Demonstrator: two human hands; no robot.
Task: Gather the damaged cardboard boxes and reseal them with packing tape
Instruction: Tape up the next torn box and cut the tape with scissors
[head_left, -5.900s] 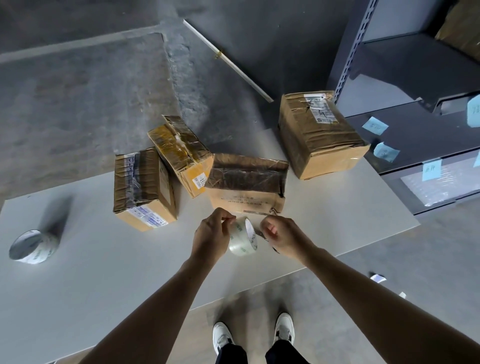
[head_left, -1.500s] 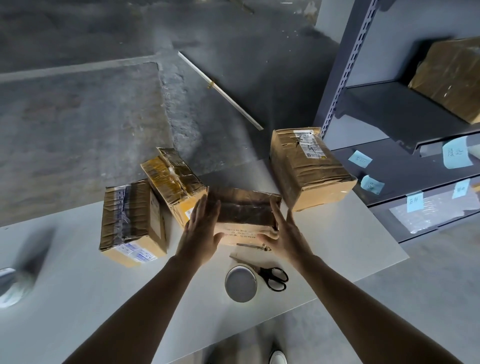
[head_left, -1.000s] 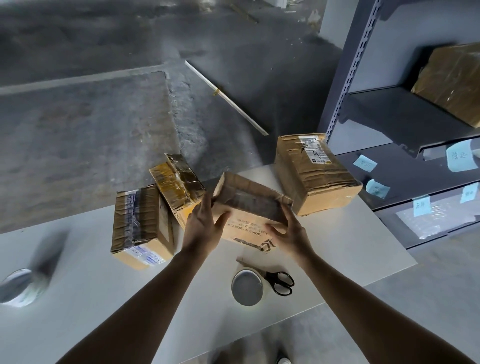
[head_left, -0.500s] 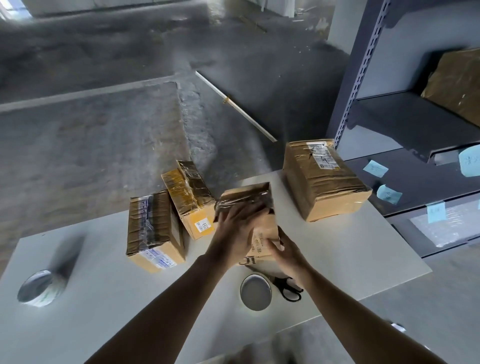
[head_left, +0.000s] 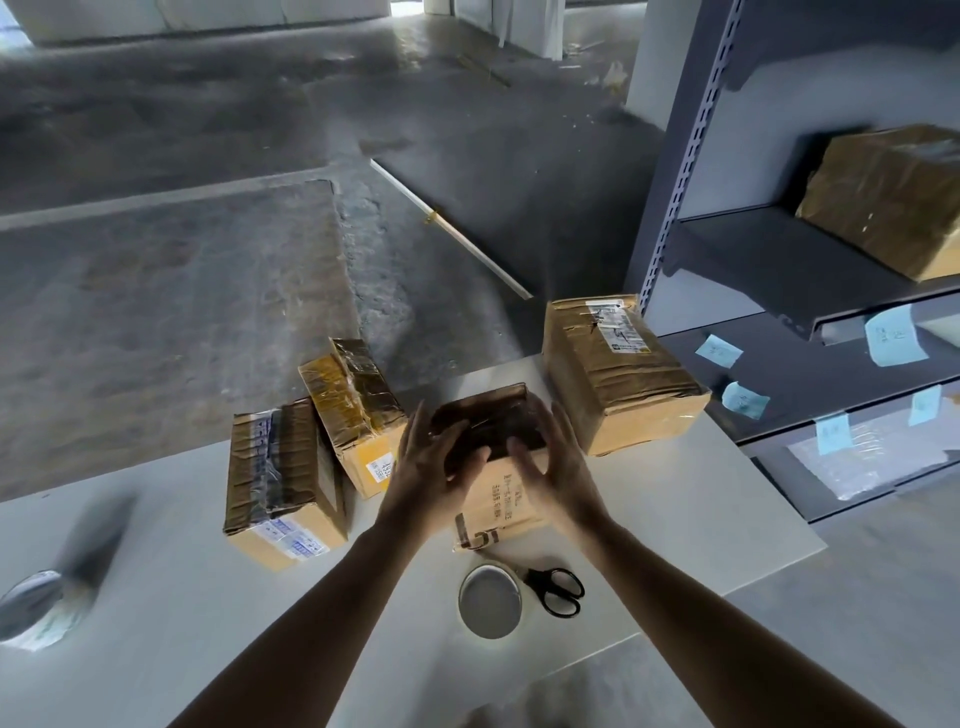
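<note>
Far left: a spare tape roll (head_left: 36, 608) is lying on the white counter (head_left: 156, 649), blurred, near its left edge.

Next right: the left box (head_left: 275, 483) is sitting flat on the counter, with wrinkled brown tape over its top and printed labels on its near face. The tilted box (head_left: 353, 410) is leaning against it, one corner raised and glossy tape wrapping its top.

Centre: the left hand (head_left: 431, 478) is reaching over the middle box (head_left: 501, 499), fingers spread and nearly straight across the dark taped top and left side. Grip wide, palm and fingers laid on the box, not curling round it. The middle box is standing on the counter, just beside the tilted box, its printed face turned toward the person. In front of it the packing tape roll (head_left: 489, 601) is lying flat, and black scissors (head_left: 553, 590) are lying just beside the roll on its right.

The right hand (head_left: 556, 467) is flanking the middle box's right side, fingers spread and straight. Grip wide here too. Both hands are motion-blurred.

Right: the large box (head_left: 613, 374) is sitting at the counter's far right corner, its shipping label facing up and its tape creased.

Far right: a grey shelf rack (head_left: 779, 260) is carrying a shelved box (head_left: 888, 197) and several blue notes (head_left: 719, 351).
</note>
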